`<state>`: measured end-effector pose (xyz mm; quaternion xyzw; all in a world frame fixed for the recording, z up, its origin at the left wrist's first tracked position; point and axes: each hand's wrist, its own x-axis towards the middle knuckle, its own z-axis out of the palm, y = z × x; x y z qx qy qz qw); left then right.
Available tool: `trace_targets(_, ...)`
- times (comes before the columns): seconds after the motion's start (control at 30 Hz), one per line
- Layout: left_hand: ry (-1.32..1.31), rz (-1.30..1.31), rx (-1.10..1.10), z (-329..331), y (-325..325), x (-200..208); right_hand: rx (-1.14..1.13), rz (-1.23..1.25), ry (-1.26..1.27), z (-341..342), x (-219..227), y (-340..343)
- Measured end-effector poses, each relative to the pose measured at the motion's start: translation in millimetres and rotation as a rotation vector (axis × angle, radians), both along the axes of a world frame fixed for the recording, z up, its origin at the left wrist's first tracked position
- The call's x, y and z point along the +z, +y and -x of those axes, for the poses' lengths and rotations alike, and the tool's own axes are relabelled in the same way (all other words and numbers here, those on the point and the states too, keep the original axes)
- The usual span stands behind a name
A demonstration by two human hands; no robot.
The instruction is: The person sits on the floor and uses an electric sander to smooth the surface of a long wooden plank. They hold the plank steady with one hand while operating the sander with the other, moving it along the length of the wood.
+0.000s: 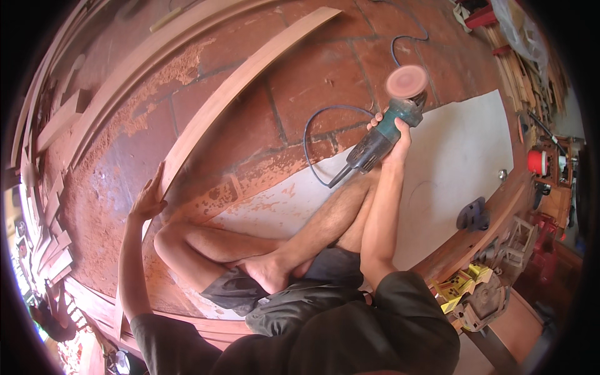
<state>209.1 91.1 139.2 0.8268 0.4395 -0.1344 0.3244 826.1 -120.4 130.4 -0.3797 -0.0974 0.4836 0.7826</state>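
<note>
In my right hand (398, 139) is a teal and black angle grinder (387, 133), its body wrapped by my fingers. The grinder's round reddish-brown disc (407, 82) points up and away from me, off any wood, and looks slightly blurred. A dark cord (305, 134) loops from the tool's rear end. At the left, my left hand (147, 199) is closed around the near part of a long pale wooden board (219, 109). The board runs from beside my left knee toward the far middle of the floor.
Sawdust lies on the reddish tiled floor (312, 75). A white sheet (465, 144) spreads under my legs and to the right, with a dark sandal-like object (473, 215) near its edge. More long planks (134, 69) lie far left; wood scraps (53, 250) pile up at the left. Yellow boxes (462, 284) stand lower right.
</note>
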Motion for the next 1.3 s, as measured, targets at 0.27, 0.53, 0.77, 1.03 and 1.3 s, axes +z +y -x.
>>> trace_targets(0.27, -0.303, 0.205, -0.099, 19, 7, 8, -0.016, -0.026, 0.096, 1, -11, 16)
trace_targets(0.53, -0.233, 0.204, -0.204, -96, 27, 45, 0.083, -0.04, -0.072, -33, -25, -10)
trace_targets(0.77, -0.259, 0.159, -0.244, -81, 15, -13, 0.122, 0.005, -0.077, -16, -14, -2)
trace_targets(1.03, 0.114, -0.038, -0.071, 28, 63, -21, 0.091, 0.029, -0.103, -9, -1, 4)
trace_targets(1.3, 0.235, -0.378, 0.2, 32, 33, -6, 0.135, -0.085, -0.06, -31, -13, -19)
